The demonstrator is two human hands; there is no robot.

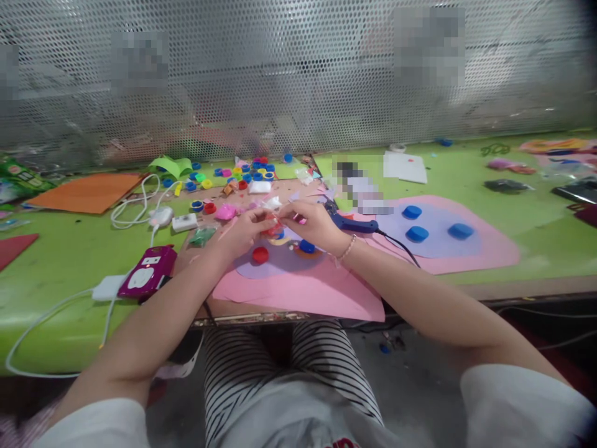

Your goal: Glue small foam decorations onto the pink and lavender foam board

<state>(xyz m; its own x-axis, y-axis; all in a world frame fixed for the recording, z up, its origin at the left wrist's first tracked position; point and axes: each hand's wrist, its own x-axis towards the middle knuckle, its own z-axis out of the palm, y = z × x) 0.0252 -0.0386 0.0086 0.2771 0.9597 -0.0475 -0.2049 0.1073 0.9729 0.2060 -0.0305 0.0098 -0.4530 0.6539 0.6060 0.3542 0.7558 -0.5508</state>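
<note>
1. The left grip (248, 231) is reaching in over the near middle of the green surface (494, 186), its fingertips pinching a small red item (273, 231); the item is showing too blurred to identify.
2. The right grip (318, 224) is bringing its bent fingertips right up to the left one's; whether it is also grasping the red item, I cannot tell. A bracelet (349, 249) is circling that wrist.
3. The red item is sitting at the left fingertips, above a purple sheet (275, 267), which is lying on a pink sheet (321, 295).
4. A red cap (260, 254) is resting on the purple sheet below the left grip, and a blue cap (306, 246) is lying below the right.
5. A blue-handled tool (357, 224) is lying just beyond the right wrist, its black cord (402, 246) trailing rightward.
6. Farther right, three blue caps (417, 234) are resting on another purple sheet, itself overlying a second pink one.
7. Many coloured rings and caps (269, 168) are lying scattered beyond the hands.
8. On the left, a magenta power box (148, 272) is standing near white cables (122, 214), with an orange sheet (86, 193) lying behind.
9. A perforated metal screen (280, 74) is rising along the back.
</note>
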